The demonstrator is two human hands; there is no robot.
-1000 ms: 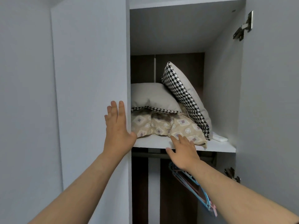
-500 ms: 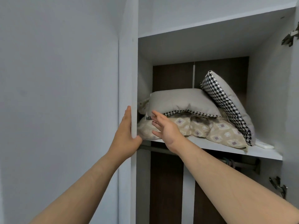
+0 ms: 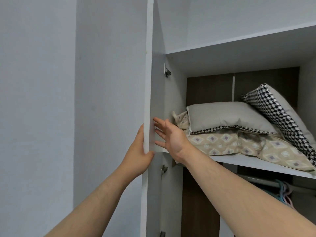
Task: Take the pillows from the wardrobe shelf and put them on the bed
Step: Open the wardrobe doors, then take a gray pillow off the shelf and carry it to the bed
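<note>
Three pillows lie on the white wardrobe shelf (image 3: 256,165). A beige diamond-patterned pillow (image 3: 239,145) is at the bottom, a grey pillow (image 3: 225,116) with a houndstooth underside rests on it, and a houndstooth pillow (image 3: 280,113) leans at the right. My left hand (image 3: 139,151) grips the edge of the left wardrobe door (image 3: 147,100), thumb in front. My right hand (image 3: 168,134) is spread open, palm toward the door's inner face, just left of the pillows and not touching them.
The left door stands swung out, edge-on, with hinges (image 3: 167,72) on the cabinet side. Below the shelf a hanging rail carries coloured hangers (image 3: 283,190). A grey wall (image 3: 37,100) fills the left.
The left door has swung further open. My right hand moved left from the shelf front to the door's inner side. The view shifted, so the pillows sit further right.
</note>
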